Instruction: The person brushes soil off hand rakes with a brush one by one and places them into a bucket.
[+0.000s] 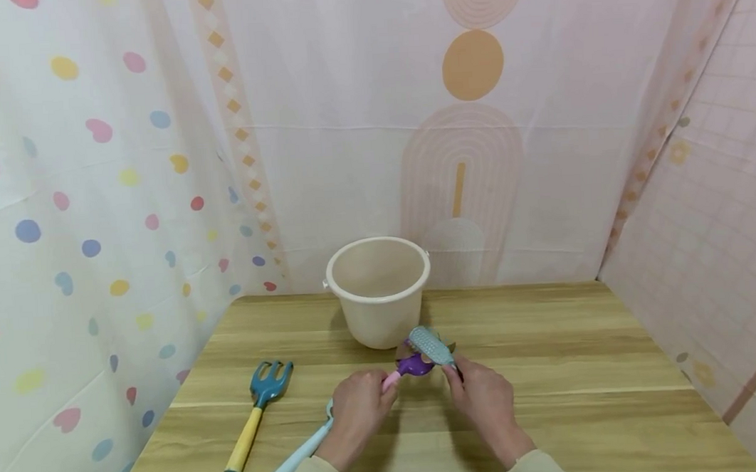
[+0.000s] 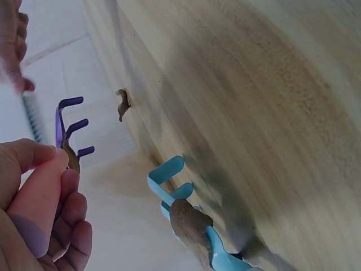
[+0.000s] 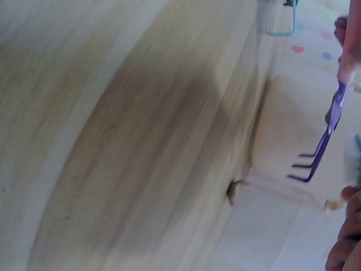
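My left hand [image 1: 363, 406] grips the pink handle of a small purple hand rake [image 1: 415, 365], and brown dirt clings near the base of its tines. In my right hand [image 1: 485, 398] is a light blue brush [image 1: 431, 345], tilted over the rake's head in the head view; whether its bristles touch the rake I cannot tell. Below my left wrist lies a light blue hand rake [image 1: 302, 454], partly hidden by that hand; the left wrist view shows a brown lump [image 2: 190, 224] on it. A small brown piece [image 2: 123, 105] sits on the tabletop.
A cream bucket [image 1: 383, 325] stands behind both hands, near the table's back edge. To the left lies a teal garden fork [image 1: 268, 386] with a yellow handle. Patterned curtains [image 1: 336, 174] hang around the wooden table [image 1: 571, 368].
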A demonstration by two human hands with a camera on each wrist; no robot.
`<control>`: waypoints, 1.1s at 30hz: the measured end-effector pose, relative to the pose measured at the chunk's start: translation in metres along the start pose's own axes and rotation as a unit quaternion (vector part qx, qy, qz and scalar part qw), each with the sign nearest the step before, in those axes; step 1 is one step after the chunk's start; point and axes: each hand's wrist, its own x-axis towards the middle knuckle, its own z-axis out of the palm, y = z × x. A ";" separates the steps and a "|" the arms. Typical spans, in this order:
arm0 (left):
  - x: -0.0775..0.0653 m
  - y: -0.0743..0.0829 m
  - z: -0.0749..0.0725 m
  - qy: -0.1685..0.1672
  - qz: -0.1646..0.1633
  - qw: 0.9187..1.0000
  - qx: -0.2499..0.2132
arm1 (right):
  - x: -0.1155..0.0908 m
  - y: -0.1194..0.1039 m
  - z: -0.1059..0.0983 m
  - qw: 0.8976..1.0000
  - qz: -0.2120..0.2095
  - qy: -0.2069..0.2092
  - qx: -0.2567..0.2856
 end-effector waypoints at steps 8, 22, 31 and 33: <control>0.001 -0.002 -0.004 -0.002 -0.001 1.000 -0.012 | -0.005 -0.010 0.004 0.999 -0.048 0.011 -0.012; -0.001 -0.002 -0.003 -0.005 -0.002 1.000 -0.002 | -0.007 -0.007 0.004 1.000 -0.014 0.000 -0.019; -0.001 0.000 -0.005 -0.005 -0.001 1.000 0.008 | -0.008 -0.005 0.004 1.000 -0.001 -0.005 -0.022; -0.001 0.000 -0.005 -0.005 -0.001 1.000 0.009 | -0.008 -0.003 0.005 1.000 0.003 -0.005 -0.020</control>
